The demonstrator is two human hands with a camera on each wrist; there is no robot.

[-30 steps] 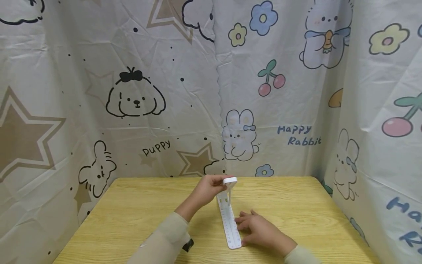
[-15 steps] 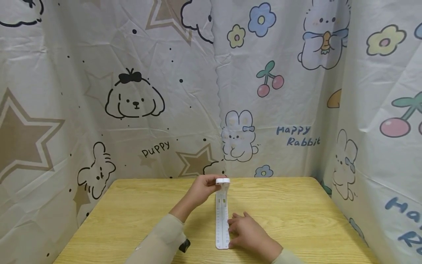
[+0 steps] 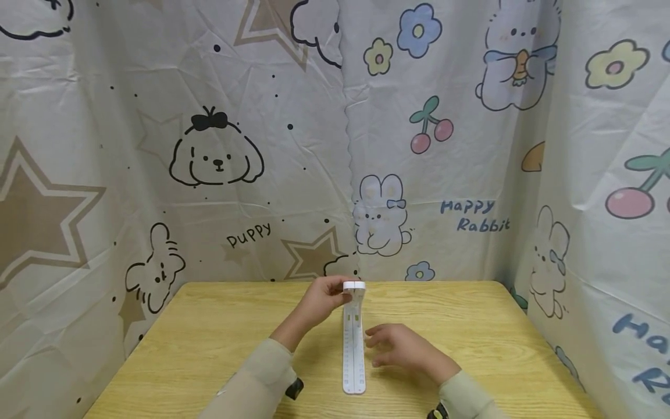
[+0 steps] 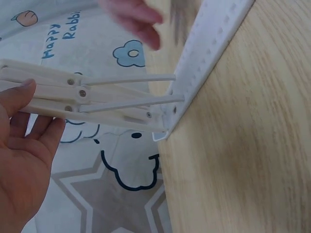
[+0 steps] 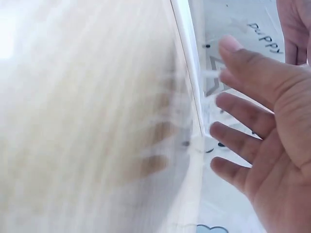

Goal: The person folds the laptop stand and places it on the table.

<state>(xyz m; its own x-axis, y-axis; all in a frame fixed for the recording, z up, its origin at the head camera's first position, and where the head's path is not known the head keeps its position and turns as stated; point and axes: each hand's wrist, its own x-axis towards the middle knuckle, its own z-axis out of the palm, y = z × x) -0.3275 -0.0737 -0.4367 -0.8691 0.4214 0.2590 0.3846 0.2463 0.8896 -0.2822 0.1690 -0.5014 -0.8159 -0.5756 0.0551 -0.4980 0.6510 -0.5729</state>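
A white plastic folding laptop stand (image 3: 353, 364) rests on the table, its long base pointing toward me and its upper arm raised at the far end. My left hand (image 3: 320, 302) pinches the top of that raised arm between thumb and fingers. In the left wrist view, two thin struts (image 4: 131, 103) join the arm (image 4: 48, 91) to the base (image 4: 209, 41). Just right of the base hovers my right hand (image 3: 405, 348), holding nothing. The right wrist view shows its fingers (image 5: 238, 141) spread and loosely bent, apart from the stand's edge (image 5: 187, 53).
The wood-grain table (image 3: 235, 326) carries the stand near its middle. Behind and on both sides hangs a printed cloth (image 3: 293, 192) with puppies, rabbits and stars, close to the table's far edge. A dark wrist camera (image 3: 295, 389) sits at my left cuff.
The stand's base has swung from a slant to pointing straight toward me, and its raised end shifted slightly left. My right hand has come off the base's right side and lifted away.
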